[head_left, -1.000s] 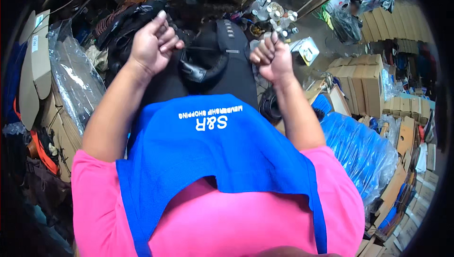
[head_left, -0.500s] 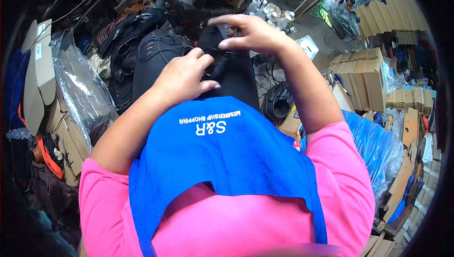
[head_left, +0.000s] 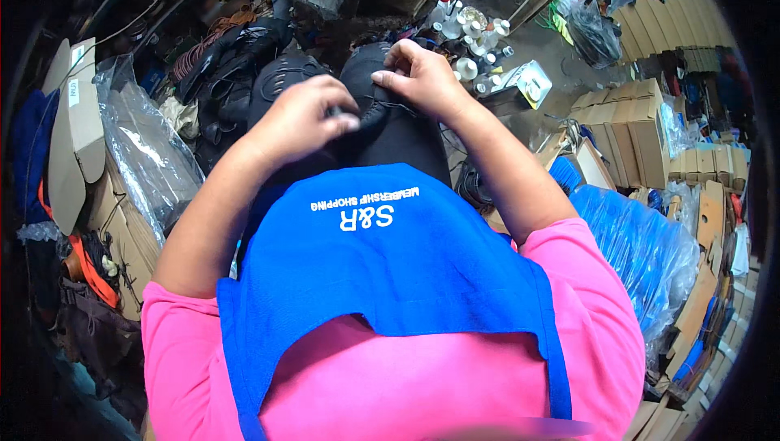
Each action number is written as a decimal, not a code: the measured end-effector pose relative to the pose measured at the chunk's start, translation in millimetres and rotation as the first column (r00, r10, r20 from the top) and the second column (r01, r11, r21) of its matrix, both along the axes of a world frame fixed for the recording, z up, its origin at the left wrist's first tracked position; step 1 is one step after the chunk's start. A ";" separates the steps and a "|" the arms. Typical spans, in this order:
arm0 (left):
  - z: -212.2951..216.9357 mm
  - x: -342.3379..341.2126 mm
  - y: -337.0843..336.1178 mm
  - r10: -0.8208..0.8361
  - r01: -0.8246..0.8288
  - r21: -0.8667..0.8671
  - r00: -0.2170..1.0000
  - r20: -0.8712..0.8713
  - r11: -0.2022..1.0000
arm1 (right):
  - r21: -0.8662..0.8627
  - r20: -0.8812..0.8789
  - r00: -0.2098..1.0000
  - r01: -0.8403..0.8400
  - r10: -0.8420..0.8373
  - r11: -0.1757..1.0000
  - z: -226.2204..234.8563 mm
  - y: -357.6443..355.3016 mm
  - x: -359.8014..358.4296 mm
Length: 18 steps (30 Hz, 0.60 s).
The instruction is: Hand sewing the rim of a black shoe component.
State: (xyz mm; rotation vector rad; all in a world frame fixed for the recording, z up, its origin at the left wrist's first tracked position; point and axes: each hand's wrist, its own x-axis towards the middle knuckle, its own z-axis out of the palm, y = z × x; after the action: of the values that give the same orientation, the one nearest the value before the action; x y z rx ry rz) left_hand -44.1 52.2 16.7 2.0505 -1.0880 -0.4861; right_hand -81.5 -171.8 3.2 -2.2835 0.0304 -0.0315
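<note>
Now, in the head view, my left hand (head_left: 313,112) and right hand (head_left: 422,79) have come in from wide apart to the black shoe-like piece (head_left: 374,114) on my lap (head_left: 410,144), bringing the work close around it. Both curl their fingers; I cannot tell whether either grips anything.

White lettering (head_left: 366,207) is borne upside down on the blue apron (head_left: 390,270); dark print is carried by a white label (head_left: 74,92) on cardboard (head_left: 86,132), left.

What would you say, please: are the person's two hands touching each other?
No, the left hand and right hand are apart, with black material showing between them.
</note>
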 end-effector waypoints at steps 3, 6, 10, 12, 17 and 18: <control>-6.6 25.9 -8.3 0.096 -0.104 -0.115 0.993 -0.074 0.988 | -0.172 0.163 0.986 0.005 0.024 0.985 11.3 3.5 -5.7; -15.9 41.8 -27.6 -0.018 -0.048 -0.171 0.932 -0.362 0.984 | -0.112 -0.042 0.994 -0.100 0.096 0.989 25.8 9.6 -13.4; -24.6 51.5 -48.1 -0.058 0.036 -0.090 0.965 -0.257 0.995 | 0.006 -0.317 0.923 -0.229 0.219 0.973 34.6 16.0 -21.1; -24.3 51.8 -54.3 -0.091 0.082 -0.042 0.957 -0.274 0.996 | -0.045 -0.332 0.909 -0.283 0.253 0.958 36.1 10.4 -22.2; -13.4 42.3 -63.9 -0.052 0.064 0.018 0.927 -0.370 0.998 | 0.074 -0.295 0.926 -0.223 0.235 0.972 38.0 1.5 -47.1; -11.9 42.1 -63.5 -0.050 0.061 0.019 0.925 -0.376 0.998 | 0.116 -0.275 0.939 -0.181 0.207 0.977 39.2 1.4 -53.1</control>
State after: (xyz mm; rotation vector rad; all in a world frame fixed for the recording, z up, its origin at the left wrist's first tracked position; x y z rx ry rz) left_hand -2.0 -11.3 4.8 1.8527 -0.9100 -0.8889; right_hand -134.6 -170.5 42.4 -2.1745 -0.0426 0.3968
